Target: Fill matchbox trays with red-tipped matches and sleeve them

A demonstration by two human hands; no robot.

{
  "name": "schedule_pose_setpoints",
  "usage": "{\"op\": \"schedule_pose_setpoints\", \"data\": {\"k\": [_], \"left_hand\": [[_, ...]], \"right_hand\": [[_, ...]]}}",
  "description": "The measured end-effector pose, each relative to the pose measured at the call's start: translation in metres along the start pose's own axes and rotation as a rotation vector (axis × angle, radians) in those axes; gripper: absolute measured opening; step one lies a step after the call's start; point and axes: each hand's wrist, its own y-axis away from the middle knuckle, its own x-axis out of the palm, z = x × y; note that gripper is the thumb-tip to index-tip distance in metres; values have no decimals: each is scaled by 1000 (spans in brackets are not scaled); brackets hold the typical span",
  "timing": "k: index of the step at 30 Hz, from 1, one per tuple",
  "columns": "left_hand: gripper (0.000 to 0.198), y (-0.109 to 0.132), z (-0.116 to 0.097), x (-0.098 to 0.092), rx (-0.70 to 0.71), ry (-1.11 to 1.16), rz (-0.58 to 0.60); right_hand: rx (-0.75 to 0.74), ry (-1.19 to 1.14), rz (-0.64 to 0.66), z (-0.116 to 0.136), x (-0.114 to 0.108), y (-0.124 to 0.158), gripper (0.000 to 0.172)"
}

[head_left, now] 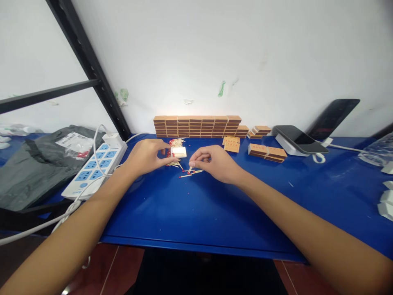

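A small whitish matchbox tray [179, 152] lies on the blue table, with red-tipped matches [177, 142] heaped at its far and left sides. My left hand [149, 155] has its thumb and fingertips closed about the tray's left end, among the matches; the exact contact is partly hidden. Just right of it, my right hand [211, 162] pinches a match [190, 169] between thumb and fingers, its red head pointing down. Several loose matches [186, 176] lie on the table under that pinch.
Stacked matchboxes [196, 127] form a low wall at the back. More matchboxes [267, 152], flat orange pieces [231, 146] and a phone on a stand [299, 139] are at the right. A power strip [96, 168] with cables and a dark plastic bag [39, 172] lie left.
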Motion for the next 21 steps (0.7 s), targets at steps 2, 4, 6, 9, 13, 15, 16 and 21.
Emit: {"op": "schedule_pose_setpoints", "data": {"k": [2, 4, 6, 9, 13, 15, 16, 21], "left_hand": [[43, 0, 0, 0, -3, -4, -2], [44, -1, 0, -1, -9, -5, -3], [43, -1, -1, -1, -13, -3, 3], [41, -1, -2, -2, -22, 2, 17], [40, -1, -3, -3, -27, 0, 25], [40, -2, -3, -2, -17, 2, 21], [39, -2, -2, -2, -12, 5, 17], [42, -2, -2, -2, -17, 8, 8]], "right_hand": [[29, -56, 25, 0, 6, 2, 14], [41, -82, 50, -1, 11, 4, 13], [29, -52, 70, -1, 15, 6, 11], [-14, 82, 74, 1, 16, 8, 10], [-56, 243, 97, 3, 13, 9, 7], [-68, 291, 116, 3, 13, 9, 8], [-72, 310, 119, 2, 12, 9, 8], [-97, 381, 102, 0, 13, 10, 7]]}}
